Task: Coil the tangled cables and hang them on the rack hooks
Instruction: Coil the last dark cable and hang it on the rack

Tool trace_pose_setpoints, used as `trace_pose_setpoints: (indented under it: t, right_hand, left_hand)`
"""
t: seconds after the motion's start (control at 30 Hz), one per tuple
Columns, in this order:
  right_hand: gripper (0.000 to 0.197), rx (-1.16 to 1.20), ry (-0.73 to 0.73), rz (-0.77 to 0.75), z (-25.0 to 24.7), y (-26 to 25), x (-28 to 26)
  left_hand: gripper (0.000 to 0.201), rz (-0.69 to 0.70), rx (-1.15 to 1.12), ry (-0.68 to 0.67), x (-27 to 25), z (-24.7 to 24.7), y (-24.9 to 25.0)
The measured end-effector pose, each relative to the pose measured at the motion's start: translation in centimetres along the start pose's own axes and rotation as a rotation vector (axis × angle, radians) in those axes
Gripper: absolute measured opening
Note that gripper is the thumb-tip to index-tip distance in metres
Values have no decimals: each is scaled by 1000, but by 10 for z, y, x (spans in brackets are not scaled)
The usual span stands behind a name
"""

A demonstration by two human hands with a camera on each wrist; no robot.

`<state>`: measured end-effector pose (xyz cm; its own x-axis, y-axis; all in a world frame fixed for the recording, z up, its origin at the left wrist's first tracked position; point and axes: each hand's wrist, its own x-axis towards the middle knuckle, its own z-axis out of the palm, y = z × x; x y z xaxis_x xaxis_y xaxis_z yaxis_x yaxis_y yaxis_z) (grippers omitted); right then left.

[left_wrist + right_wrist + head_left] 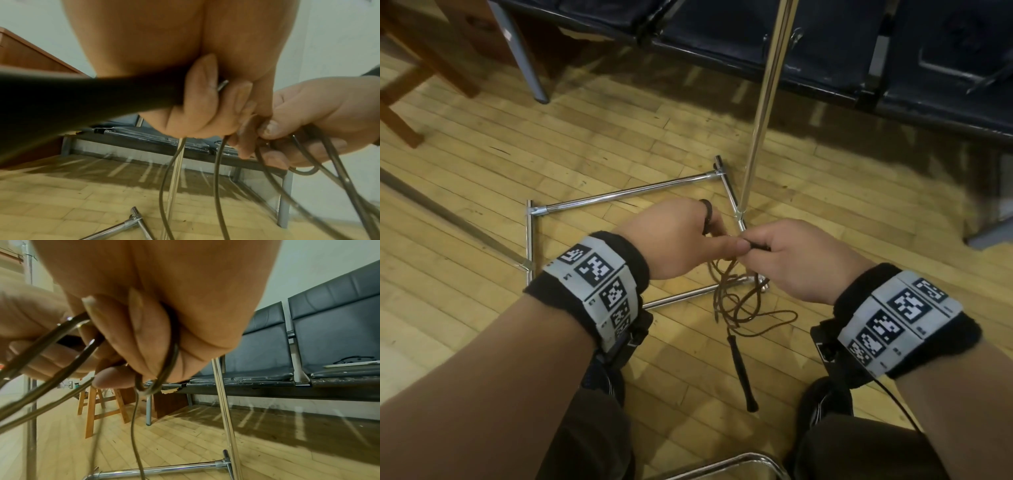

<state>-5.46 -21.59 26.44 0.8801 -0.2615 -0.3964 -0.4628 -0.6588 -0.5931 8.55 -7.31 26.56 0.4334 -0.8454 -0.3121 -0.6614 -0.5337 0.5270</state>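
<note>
Left hand [677, 236] curled round a black handle [86, 97] and cord strands; right hand [796, 260] pinching the thin dark cord [743, 308], loops dangling above the chrome rack base [619, 195]; second handle [743, 373] hanging near the wooden floor [482, 164].

Black wristbands [907, 308] with checkered markers.

No readable words, brands or numbers appear. The grey wristbands [599, 291] carry black-and-white square code markers with tiny characters beside them, too small to make out.
</note>
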Motion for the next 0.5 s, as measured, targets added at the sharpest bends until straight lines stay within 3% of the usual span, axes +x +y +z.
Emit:
trace_pose_setpoints:
  t: [0.1,0.27,0.33,0.5]
  right_hand:
    - [16,0,12,29,-2,6,1]
    - [25,16,-13,134,-2,17,6]
    - [31,-21,-52,221,0,22,6]
    - [21,-84,-114,305,-1,27,5]
  left_hand:
    - [42,20,33,78,1,-3,-1]
    - [34,71,-291,337,-1,-7,-3]
    - [32,39,-458,420,-2,-14,-7]
    - [34,-68,-653,674,-2,-26,-22]
